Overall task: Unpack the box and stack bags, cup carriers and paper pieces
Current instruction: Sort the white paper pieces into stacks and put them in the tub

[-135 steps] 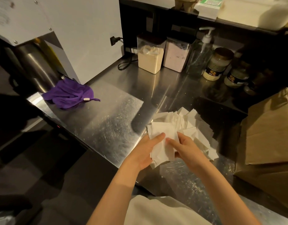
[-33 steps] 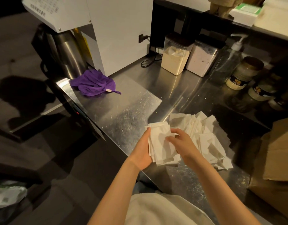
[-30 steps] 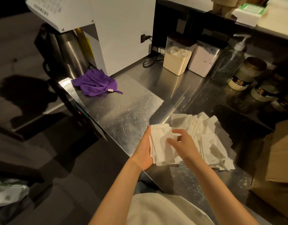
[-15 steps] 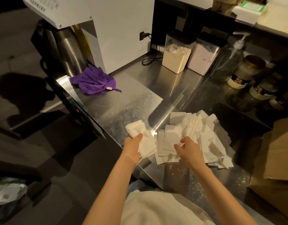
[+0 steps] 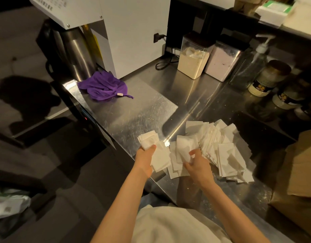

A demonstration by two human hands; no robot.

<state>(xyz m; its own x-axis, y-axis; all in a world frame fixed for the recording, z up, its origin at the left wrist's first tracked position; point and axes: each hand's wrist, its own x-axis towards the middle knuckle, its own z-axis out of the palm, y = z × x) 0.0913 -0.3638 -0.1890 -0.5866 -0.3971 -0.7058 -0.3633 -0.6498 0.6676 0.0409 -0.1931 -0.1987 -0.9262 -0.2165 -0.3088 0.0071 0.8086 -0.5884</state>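
Observation:
A loose spread of white paper pieces lies on the steel counter near its front edge. My left hand grips a small stack of paper pieces, held at the counter's edge to the left of the spread. My right hand rests on the spread's near-left part, its fingers pinching a single white piece. The brown cardboard box stands at the right edge of the view.
A purple cloth lies at the counter's left end beside a white machine and a steel vessel. Two powder containers, a pump bottle and jars line the back. Dark floor lies left.
My left hand has pulled its stack of paper pieces away to the left, apart from the spread. My right hand has gone back to the spread and pinched another piece.

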